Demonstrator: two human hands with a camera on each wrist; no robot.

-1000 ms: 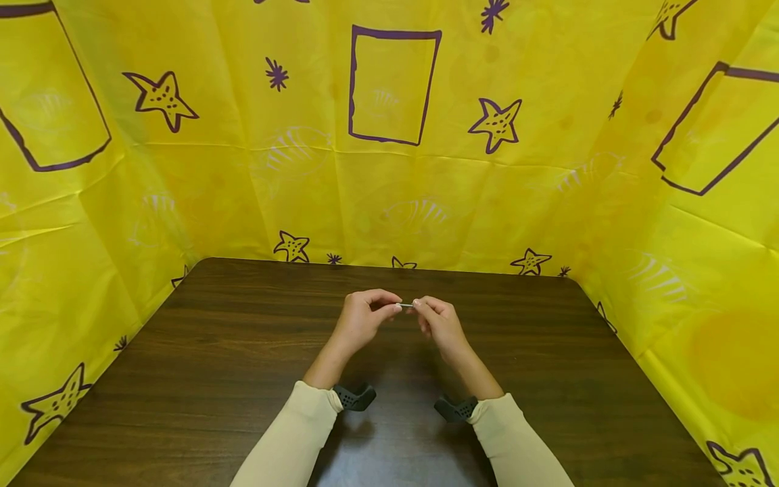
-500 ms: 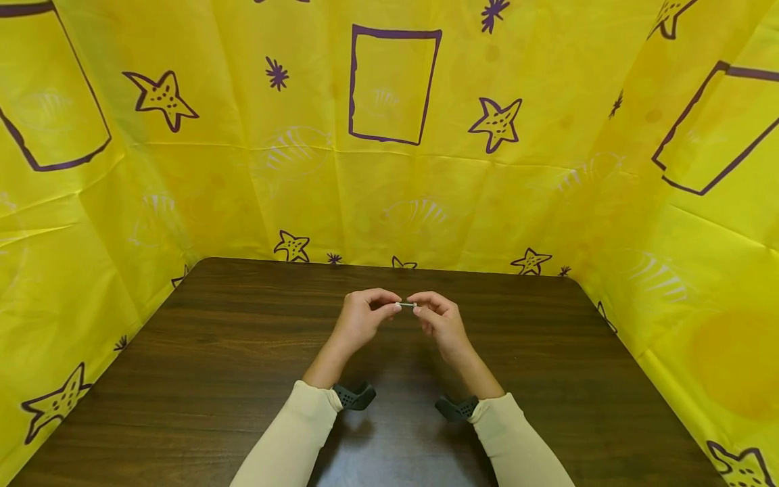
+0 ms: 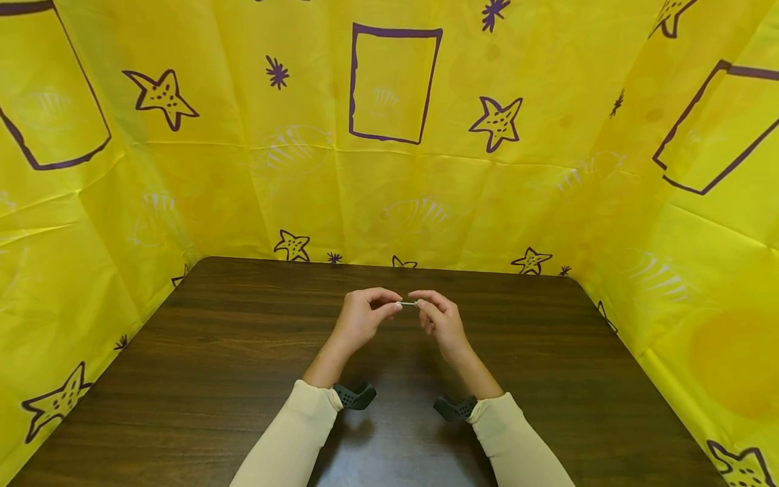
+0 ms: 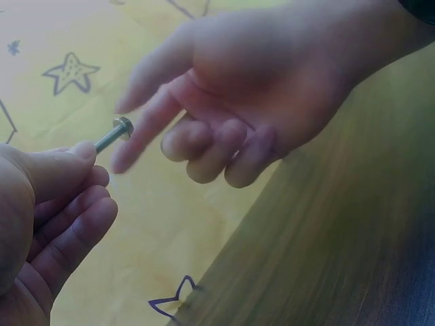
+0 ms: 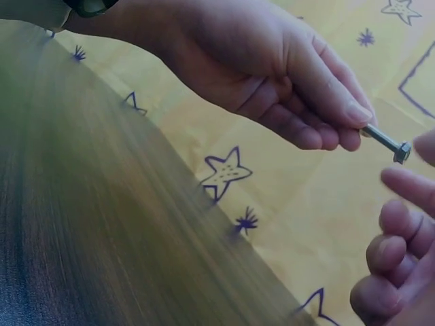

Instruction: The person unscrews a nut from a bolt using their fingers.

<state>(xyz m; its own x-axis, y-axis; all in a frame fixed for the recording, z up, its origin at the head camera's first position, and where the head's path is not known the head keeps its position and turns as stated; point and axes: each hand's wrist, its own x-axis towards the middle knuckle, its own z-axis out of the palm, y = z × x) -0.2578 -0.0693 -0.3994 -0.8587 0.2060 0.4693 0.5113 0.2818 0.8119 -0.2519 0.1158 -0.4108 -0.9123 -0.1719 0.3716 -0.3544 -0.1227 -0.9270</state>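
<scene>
My left hand (image 3: 358,321) pinches a thin metal bolt (image 3: 408,304) by one end, between thumb and index finger, above the table. The bolt lies nearly level and points towards my right hand (image 3: 443,329). A wider hexagonal piece sits at its free end; whether head or nut, I cannot tell. In the right wrist view, the bolt (image 5: 385,140) shows its bare shank beyond the left fingertips. My right thumb and index finger are spread around the hexagonal end without gripping it. The other right fingers (image 4: 204,146) are curled towards the palm in the left wrist view.
The dark wood-grain table (image 3: 243,379) lies below both hands. Yellow cloth (image 3: 389,176) printed with starfish and fish stands along its back and sides. A dark band (image 3: 356,397) is on my left wrist, and another dark band (image 3: 455,408) on my right.
My right fingertips were together on the bolt's end a second ago and have since spread apart. Slightly more of the bolt shows between the hands. My left hand keeps its pinch and place.
</scene>
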